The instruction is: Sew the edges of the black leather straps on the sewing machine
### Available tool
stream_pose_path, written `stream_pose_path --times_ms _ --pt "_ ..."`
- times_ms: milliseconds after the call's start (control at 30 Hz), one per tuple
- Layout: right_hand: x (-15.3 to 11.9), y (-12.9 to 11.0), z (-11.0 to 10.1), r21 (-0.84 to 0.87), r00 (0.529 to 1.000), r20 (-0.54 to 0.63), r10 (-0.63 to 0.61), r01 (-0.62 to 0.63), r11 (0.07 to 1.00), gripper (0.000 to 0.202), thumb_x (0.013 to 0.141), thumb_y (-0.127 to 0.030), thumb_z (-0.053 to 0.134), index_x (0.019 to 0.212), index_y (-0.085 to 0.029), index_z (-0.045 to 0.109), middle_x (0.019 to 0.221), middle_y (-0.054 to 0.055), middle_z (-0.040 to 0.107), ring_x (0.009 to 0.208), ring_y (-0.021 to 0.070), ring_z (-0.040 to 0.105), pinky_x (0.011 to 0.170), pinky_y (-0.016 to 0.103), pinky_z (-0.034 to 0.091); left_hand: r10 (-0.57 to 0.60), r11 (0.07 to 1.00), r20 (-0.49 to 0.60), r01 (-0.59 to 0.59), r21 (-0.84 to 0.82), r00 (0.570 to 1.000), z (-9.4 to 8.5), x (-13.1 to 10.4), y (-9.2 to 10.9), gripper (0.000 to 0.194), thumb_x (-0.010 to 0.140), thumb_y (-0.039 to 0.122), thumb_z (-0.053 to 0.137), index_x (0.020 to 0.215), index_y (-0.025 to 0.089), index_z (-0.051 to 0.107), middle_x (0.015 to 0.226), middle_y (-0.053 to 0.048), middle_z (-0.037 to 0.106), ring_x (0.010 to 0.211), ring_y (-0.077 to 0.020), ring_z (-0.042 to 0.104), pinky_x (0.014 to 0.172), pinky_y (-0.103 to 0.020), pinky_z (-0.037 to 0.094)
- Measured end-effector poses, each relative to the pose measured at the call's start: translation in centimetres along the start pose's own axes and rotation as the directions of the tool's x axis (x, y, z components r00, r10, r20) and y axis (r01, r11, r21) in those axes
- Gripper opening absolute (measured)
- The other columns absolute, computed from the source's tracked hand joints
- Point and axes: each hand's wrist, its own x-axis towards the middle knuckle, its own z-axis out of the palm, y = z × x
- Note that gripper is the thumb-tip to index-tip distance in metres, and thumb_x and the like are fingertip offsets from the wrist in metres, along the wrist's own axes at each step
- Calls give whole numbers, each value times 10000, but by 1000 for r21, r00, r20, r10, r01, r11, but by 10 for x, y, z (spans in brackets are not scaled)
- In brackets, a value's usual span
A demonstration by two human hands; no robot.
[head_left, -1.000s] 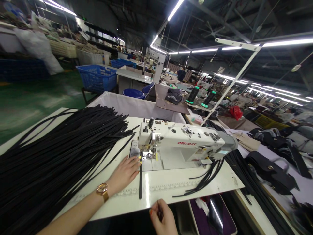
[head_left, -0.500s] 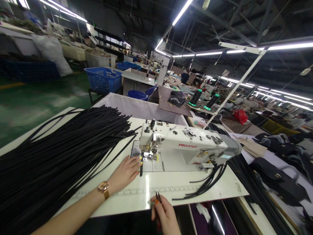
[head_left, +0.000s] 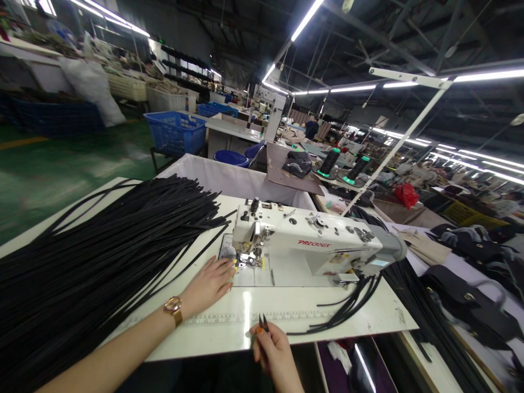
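Note:
My left hand [head_left: 210, 286], a gold watch on its wrist, lies flat with fingers extended at the needle area of the white sewing machine [head_left: 303, 240]. No strip shows beside its fingertips. At the table's front edge, my right hand [head_left: 272, 346] is closed around small dark thread snips [head_left: 263, 323], their points facing up and away. A large pile of black strips [head_left: 106, 234] covers the table's left part. More black strips [head_left: 352, 305] hang over the machine bed's right end onto the tabletop.
Two black thread cones [head_left: 328, 162] stand behind the machine beside a slanted white pole [head_left: 401, 142]. A blue basket [head_left: 176, 134] is at the back left. Black bags [head_left: 462, 295] lie on the right-hand table. An open drawer [head_left: 347, 365] sits below the tabletop.
The short black strip that stuck out beside my left fingertips is no longer visible. My left hand has shifted slightly left, and my right hand with the snips slightly up and left.

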Motion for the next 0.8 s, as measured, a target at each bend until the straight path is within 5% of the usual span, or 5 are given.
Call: stream_pose_path --times_ms 533,800 --pt "2 2 -2 -28 1000 14 -25 26 999 475 817 -594 608 892 -125 621 449 -72 474 366 51 277 395 201 139 25 999 11 -25 -22 1000 4 5 -10 385 955 352 466 1323 266 541 1390 -57 540 1293 -266 457 1131 -533 289" --pt "0 -1 -2 -47 999 20 -45 46 998 447 854 -550 583 914 -108 609 473 -69 478 375 47 287 390 197 151 -1 988 -62 -8 -154 998 -2 49 -53 361 988 261 332 1077 163 669 1162 -110 647 1075 -237 583 984 -418 468"
